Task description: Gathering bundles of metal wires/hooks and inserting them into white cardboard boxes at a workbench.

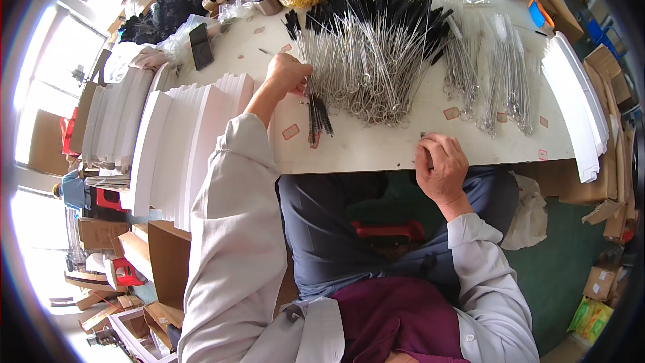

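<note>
Your maroon top [396,312] and pale jacket sleeve [235,208] lie nearest the camera; beyond them is the white table [373,151]. The brushes are in the main pile [373,54] across the middle of the table, most with black bristles at the far end and looped wire ends toward you. A small bunch of brushes [320,117] lies at the pile's near left, bristles toward you.

Left hand [287,75]: at the pile's left edge, fingers curled in beside the wires. Whether it grips a brush cannot be told. Right hand [441,165]: at the table's front edge, fingers bent toward the thumb. Any small item between them cannot be made out.

The step in hand appears to be sorting brushes. To do it well:
1. Pinch by the bare wire; the bristles would likely crush.
2. Lift in line with the wire, as the loops may snag on their neighbours.
3. Keep the small bunch apart from the pile, ends aligned.
4. Keep your left forearm off the white card stack [191,141] beside it.
</note>
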`<state>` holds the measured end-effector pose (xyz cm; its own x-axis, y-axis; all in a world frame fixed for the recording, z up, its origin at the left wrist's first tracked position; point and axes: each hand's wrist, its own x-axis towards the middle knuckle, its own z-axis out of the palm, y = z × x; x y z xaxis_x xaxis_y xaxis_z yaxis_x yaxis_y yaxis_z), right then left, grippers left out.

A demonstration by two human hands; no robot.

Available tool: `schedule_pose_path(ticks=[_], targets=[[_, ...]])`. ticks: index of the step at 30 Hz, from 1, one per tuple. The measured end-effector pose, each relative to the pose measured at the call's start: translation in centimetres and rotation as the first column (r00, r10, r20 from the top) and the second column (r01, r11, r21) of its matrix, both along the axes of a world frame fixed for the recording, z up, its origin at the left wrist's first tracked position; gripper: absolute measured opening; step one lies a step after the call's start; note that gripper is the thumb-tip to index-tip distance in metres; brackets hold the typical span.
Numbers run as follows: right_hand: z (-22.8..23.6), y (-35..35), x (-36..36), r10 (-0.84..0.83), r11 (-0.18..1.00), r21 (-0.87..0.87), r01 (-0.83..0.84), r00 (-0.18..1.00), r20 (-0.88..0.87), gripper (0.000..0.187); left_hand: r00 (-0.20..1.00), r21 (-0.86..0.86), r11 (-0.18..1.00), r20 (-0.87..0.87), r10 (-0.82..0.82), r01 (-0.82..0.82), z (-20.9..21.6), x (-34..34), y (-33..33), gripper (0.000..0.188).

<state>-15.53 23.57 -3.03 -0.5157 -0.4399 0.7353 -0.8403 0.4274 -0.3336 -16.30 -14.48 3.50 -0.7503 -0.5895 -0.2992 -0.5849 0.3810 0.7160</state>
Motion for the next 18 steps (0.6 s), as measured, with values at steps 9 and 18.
schedule_pose_path(ticks=[9, 18], targets=[[-0.1, 0.0, 0.1, 0.004, 1.0, -0.022, -0.004, 1.0, 0.003, 0.006, 0.946, 0.409, 0.913, -0.296, 0.135, -0.003, 1.6, 2.9, 0.7, 0.026], [-0.1, -0.2, 0.2, -0.002, 1.0, -0.031, 0.002, 1.0, 0.009, 0.007, 0.864, 0.348, 0.935, -0.488, 0.124, 0.063, -0.9, 4.9, 1.5, 0.018]])
